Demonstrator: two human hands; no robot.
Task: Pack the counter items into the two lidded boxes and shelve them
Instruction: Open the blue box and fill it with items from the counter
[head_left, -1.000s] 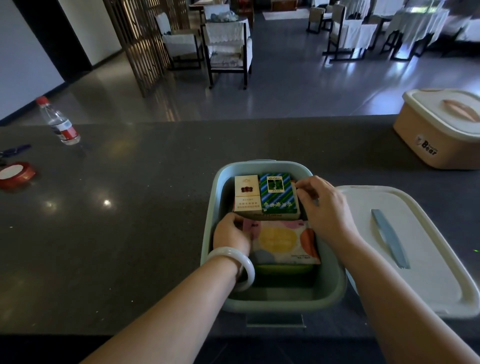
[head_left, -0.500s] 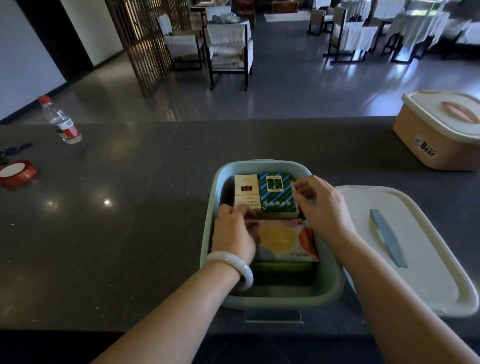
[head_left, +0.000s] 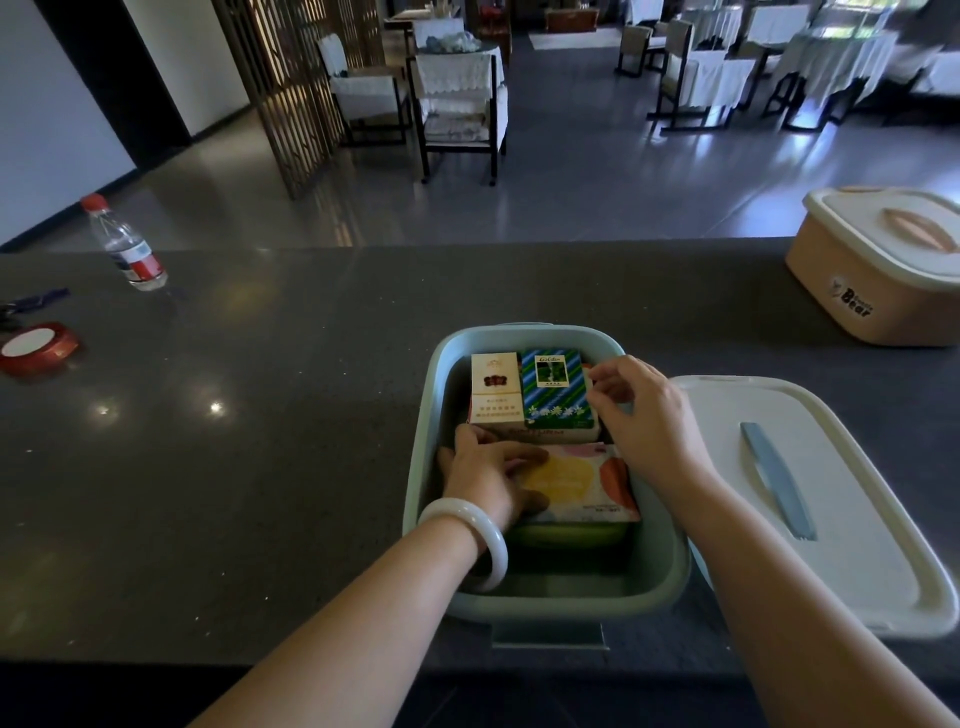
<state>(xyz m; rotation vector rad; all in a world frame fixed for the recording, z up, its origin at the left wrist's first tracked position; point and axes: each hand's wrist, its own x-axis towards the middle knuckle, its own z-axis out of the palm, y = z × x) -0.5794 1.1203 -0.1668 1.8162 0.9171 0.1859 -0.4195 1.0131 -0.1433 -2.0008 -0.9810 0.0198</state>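
We see a pale green plastic box (head_left: 545, 597), rounded rectangular tub with smooth matte walls, low centre of the frame on a dark speckled stone-look counter (head_left: 260, 467) with glossy light spots. Inside it, toward the far end, two small cardboard packs lie flat side by side: a cream pack (head_left: 495, 389) with a red emblem and a blue-green striped pack (head_left: 553, 387). Nearer us lies a soft pastel packet (head_left: 582, 483), printed with yellow, pink and orange blobs, over something green we can't identify.

Just right of the box lies its cream lid (head_left: 831, 519), flat, rounded corners, with a slim blue-grey handle strip. Upper right of the frame sits a peach box (head_left: 872, 296), lid on, black "Bear" print on its wall.

Left hand (head_left: 488, 473) reaches into the box, palm down, fingers spread flat on the pastel packet's left part, thumb along its near edge; looks like pressing rather than gripping. A smooth white bangle (head_left: 467, 540) rings that wrist. Right hand (head_left: 644, 410) hovers at the box's right side, fingers curled toward the striped pack's right edge; whether they pinch anything we cannot tell.

Upper left: a clear plastic bottle (head_left: 124, 244), red cap, red-white label. Far left edge: a round red tape roll (head_left: 39, 345).
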